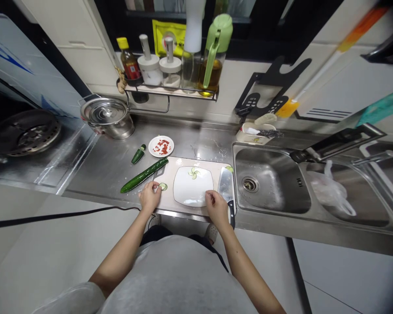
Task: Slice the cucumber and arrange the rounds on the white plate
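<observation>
A white plate (186, 192) with rounded corners rests on the pale cutting board (168, 171). Thin cucumber slices (194, 173) form a small pinwheel near its far edge. Left of the plate, my left hand (149, 197) has its fingertips closed at a few cucumber slices (163, 186) on the board. My right hand (217, 208) is over the plate's right edge with thumb and fingers drawn together; anything between them is too small to make out. A kitchen knife (225, 185) lies on the board's right side, its black handle partly behind my right wrist.
A long cucumber (144, 175) lies left of the board, with a cut cucumber piece (138, 155) behind it. A small dish (167, 153) holds red bits. A steel pot (119, 126) stands back left; the sink (271, 174) is at right. Above hangs a bottle rack (173, 91).
</observation>
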The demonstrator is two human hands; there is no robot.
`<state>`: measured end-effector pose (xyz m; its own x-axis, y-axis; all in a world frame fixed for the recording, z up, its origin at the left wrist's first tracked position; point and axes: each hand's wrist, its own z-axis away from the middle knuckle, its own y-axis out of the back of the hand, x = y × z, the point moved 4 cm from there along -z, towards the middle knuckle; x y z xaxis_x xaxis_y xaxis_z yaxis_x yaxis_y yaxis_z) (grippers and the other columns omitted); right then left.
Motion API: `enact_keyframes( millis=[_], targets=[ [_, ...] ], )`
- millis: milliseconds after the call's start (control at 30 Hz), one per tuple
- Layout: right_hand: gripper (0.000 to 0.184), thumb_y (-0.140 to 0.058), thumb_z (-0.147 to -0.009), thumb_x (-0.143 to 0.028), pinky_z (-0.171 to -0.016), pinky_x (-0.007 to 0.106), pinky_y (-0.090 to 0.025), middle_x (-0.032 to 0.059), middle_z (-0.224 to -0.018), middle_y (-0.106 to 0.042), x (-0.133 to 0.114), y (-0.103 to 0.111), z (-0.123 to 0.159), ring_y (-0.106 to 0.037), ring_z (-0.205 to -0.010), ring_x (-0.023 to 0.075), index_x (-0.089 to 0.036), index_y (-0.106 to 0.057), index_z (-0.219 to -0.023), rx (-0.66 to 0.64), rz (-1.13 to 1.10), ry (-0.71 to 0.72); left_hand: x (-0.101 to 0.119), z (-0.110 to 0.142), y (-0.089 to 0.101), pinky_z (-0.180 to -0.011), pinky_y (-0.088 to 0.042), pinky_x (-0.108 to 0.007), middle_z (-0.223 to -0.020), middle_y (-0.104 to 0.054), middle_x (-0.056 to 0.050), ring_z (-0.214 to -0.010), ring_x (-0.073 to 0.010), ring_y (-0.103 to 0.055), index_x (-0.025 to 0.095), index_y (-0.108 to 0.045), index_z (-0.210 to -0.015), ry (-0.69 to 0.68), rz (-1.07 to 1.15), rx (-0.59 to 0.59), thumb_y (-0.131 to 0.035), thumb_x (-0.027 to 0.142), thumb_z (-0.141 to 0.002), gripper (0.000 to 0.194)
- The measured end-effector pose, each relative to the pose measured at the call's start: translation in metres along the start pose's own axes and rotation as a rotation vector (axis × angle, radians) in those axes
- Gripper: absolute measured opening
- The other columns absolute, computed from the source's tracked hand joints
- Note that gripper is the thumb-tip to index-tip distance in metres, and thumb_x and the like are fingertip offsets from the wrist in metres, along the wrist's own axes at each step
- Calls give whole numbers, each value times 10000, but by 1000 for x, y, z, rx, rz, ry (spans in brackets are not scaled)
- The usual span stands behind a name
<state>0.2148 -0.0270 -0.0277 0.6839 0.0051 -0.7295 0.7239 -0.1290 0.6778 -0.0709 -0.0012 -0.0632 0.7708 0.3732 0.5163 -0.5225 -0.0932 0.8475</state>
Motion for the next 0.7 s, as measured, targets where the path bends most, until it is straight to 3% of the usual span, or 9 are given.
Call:
enact_keyframes(
  millis=[333,600,700],
  targets=[
    [286,-415,-900,-349,-663,287,-418,63,-815,-675,-6,-6,-1,-564,-697,177,-187,-649,-886,-42,-26,22,0,-5,-4,-699,-393,-290,-791,-644,-35,-749,-191,-583,217,-649,-821,-94,36,76,-535,265,-801,125],
    [263,-431,-892,-337,-649,284,-430,60,-820,-681,-19,-10,-16,-588,-715,182,-193,-651,-892,-55,-58,80,7,-4,-4,-701,-417,-293,-803,-680,-38,-717,-177,-587,215,-641,-904,-96,204,76,-536,268,-812,150],
    [258,-439,-888,-334,-647,282,-434,52,-806,-674,-30,-14,-24,-593,-722,182,-195,-655,-918,-79,-74,87,10,-4,-4,-706,-444,-296,-825,-683,-47,-719,-170,-597,201,-649,-971,-73,367,54,-522,288,-814,220]
  ],
)
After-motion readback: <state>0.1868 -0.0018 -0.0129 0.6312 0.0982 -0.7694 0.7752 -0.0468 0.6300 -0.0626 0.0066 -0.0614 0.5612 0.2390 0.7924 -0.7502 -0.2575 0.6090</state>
